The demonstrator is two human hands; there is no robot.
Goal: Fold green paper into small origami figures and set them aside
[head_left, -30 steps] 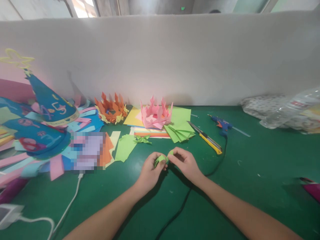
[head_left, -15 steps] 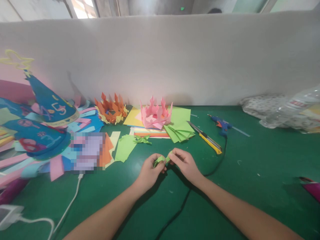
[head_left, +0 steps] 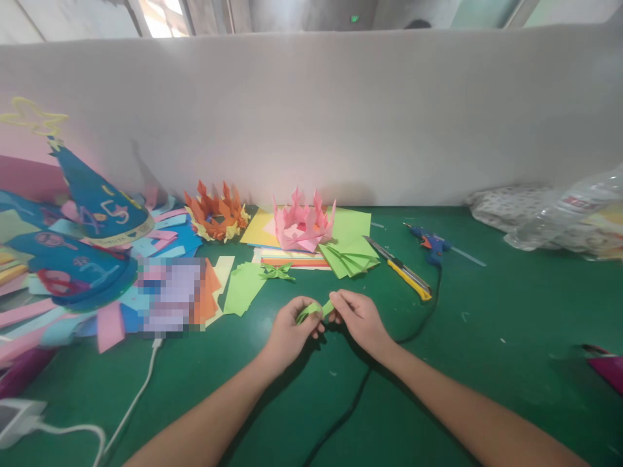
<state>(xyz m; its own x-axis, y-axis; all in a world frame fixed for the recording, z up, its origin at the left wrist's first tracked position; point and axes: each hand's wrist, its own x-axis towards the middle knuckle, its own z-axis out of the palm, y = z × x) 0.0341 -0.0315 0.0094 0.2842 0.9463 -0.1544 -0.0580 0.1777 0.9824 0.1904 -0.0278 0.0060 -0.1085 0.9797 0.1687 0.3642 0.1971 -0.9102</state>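
Above the middle of the table, my left hand (head_left: 292, 329) pinches a small folded piece of green paper (head_left: 311, 312). My right hand (head_left: 359, 316) grips the right end of the same piece between thumb and fingers. Part of the paper is hidden behind the fingers. Just beyond lie a folded green paper star shape (head_left: 277, 271) and a stack of green paper sheets (head_left: 243, 288). A pink paper crown (head_left: 304, 224) stands on coloured paper behind them, with more green sheets (head_left: 349, 255) fanned out at its right.
A yellow utility knife (head_left: 402, 271) and a blue glue gun (head_left: 431, 243) lie to the right; the gun's black cable runs under my right arm. Blue paper hats (head_left: 100, 194), paper strips and an orange crown (head_left: 217, 214) fill the left. A plastic bottle (head_left: 559, 211) lies far right.
The green paper has shifted slightly in my fingers, and more of a curved strip shows at my left hand. Both hands stay almost in place.
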